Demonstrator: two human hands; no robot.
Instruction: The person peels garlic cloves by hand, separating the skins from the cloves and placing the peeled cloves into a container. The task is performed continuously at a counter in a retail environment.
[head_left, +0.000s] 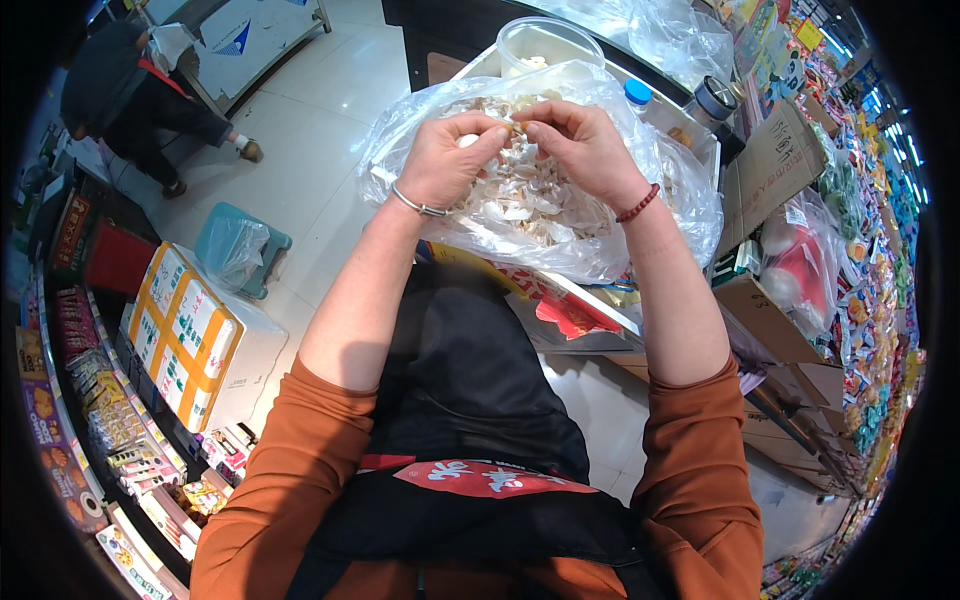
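Both hands meet over a clear plastic bag (592, 255) lying open on a white tray or drawer, with many papery garlic skins (540, 199) in it. My left hand (457, 154) holds a pale, rounded piece, apparently a garlic clove (468, 140), against its palm, while its thumb and index finger pinch a small brownish bit. My right hand (577, 146) has its thumb and index finger on the same small bit, nearly touching the left fingertips. Just beyond the hands stands a round clear plastic tub (550, 41) with a few pale pieces inside.
A blue-capped bottle (637, 93) and a dark-lidded jar (715, 99) stand at the right. Cardboard boxes (772, 169) and packaged snacks line the right side. Left are a teal stool (238, 247), a taped white foam box (187, 337), snack shelves, and another person (135, 97) bending.
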